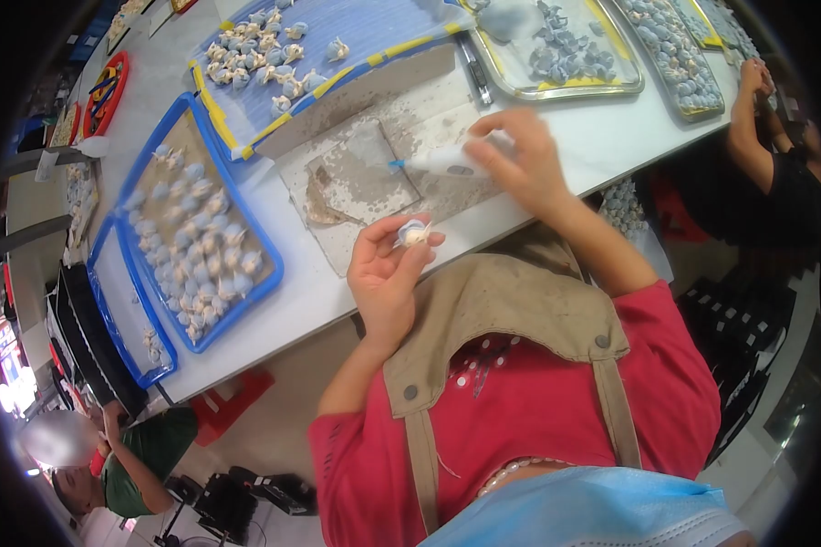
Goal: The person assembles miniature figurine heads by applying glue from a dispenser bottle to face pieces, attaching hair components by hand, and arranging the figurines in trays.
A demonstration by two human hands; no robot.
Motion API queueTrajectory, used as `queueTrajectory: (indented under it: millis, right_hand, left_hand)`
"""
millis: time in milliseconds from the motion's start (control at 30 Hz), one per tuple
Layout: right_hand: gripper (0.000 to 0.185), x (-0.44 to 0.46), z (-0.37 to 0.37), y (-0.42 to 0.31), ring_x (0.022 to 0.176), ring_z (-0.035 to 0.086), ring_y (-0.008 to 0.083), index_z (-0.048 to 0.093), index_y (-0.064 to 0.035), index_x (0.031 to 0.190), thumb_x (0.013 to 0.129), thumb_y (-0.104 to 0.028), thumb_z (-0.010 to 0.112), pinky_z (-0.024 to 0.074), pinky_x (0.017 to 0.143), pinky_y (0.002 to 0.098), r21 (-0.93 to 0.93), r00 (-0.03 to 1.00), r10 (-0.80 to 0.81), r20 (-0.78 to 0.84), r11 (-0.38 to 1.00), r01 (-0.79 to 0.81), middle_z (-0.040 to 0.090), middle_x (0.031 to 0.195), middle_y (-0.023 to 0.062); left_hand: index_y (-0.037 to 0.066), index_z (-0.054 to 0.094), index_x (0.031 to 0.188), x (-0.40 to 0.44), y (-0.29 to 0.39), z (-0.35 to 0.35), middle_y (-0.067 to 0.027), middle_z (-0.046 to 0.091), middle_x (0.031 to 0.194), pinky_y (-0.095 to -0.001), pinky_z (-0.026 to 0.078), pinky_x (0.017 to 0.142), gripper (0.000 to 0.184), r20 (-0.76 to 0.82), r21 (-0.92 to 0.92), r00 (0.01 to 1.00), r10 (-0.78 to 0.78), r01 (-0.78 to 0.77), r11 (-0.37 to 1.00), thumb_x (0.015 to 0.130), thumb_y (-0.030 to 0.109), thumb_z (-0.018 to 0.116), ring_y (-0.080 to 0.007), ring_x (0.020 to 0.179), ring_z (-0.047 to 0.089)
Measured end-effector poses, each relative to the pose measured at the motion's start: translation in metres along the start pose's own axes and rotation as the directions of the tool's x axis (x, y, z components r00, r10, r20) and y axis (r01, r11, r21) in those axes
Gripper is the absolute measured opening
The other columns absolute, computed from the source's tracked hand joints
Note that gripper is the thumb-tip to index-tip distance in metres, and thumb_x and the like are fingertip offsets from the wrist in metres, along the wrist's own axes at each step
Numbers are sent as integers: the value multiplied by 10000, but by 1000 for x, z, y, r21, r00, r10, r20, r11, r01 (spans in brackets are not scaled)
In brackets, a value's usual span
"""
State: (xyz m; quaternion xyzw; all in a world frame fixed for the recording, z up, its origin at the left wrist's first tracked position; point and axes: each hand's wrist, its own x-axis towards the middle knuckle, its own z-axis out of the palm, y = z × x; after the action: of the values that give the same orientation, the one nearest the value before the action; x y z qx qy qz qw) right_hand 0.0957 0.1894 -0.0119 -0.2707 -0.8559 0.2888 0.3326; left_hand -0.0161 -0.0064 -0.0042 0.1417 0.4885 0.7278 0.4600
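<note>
My left hand [388,278] is closed, its fingertips pinching a small white and pale-blue figurine [412,235] above the table's near edge. In my right hand [527,164] is a white dispenser-like tool [452,162] with a narrow blue tip, pointing left. Motion blurs the hand and tool slightly, and the tool's exact kind is unclear. The tip is apart from the figurine. Beneath the tool lies a stained work board [337,232] with a grey square plate [365,169] on it.
A blue tray [278,264] of figurines stands left. Behind the board is a blue-lined tray [374,55] with more figurines. A metal tray [566,93] holds blue-grey pieces; another tray [702,114] is packed with parts. Co-workers sit at right [757,155] and lower left [141,465].
</note>
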Motion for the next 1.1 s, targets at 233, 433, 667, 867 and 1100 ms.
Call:
queueTrajectory:
  millis: [233,433,667,867,1100]
  right_hand:
    - [194,72,-34,67,794,609,243,641,-72,884,746,-193,701,452,688,342,-434,961,-252,-112,882,180,660,830,58]
    - [276,96,-20,88,812,619,235,614,-89,977,751,-226,692,462,721,344,-590,995,-82,-56,806,34,657,857,53]
    - [253,85,-35,104,811,623,223,610,-85,1021,776,-142,638,489,732,323,-367,999,27,-27,929,-36,640,874,74]
    - [248,86,-38,115,862,618,242,605,-82,1022,792,-172,633,485,768,343,-302,999,-3,-39,953,-9,640,898,91]
    - [277,100,-32,100,823,617,269,588,-66,1011,806,-243,646,483,744,345,-415,991,96,88,908,-51,651,892,114]
  left_hand:
    - [1,484,1142,2,0,3,-153,576,1142,-253,487,753,320,37,26,999,-32,32,999,845,-6,604,-196,936,620]
    - [2,498,1129,-2,1,16,-161,586,1129,-248,496,734,316,6,17,999,-50,50,999,835,2,613,-190,895,623]
    - [12,503,1127,-3,2,23,-148,595,1115,-243,493,722,310,9,34,999,-38,38,999,838,13,615,-171,850,623]
    - [8,501,1128,-6,1,27,-150,595,1110,-244,494,718,307,1,51,998,-58,58,997,842,16,612,-163,833,620]
    - [15,507,1124,-7,6,28,-143,595,1112,-234,491,711,298,29,57,999,-34,33,998,845,23,614,-156,826,621]
